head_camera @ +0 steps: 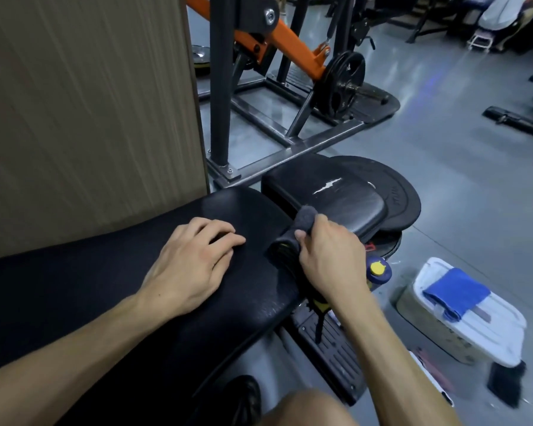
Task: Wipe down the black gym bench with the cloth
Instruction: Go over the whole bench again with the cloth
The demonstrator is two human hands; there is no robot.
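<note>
The bench (111, 272) runs from lower left to the middle of the frame. The left hand (191, 262) lies on it. The right hand (330, 256), just right, holds the cloth (293, 235) at the bench's end. A tub (486, 333) sits lower right.

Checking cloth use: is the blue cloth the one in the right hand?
No, the right hand grips a dark grey cloth; the blue cloth lies on the white bin.

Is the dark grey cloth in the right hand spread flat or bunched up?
Bunched up. The dark grey cloth is rolled into a thick wad gripped by the right hand at the black padded bench's edge.
</note>
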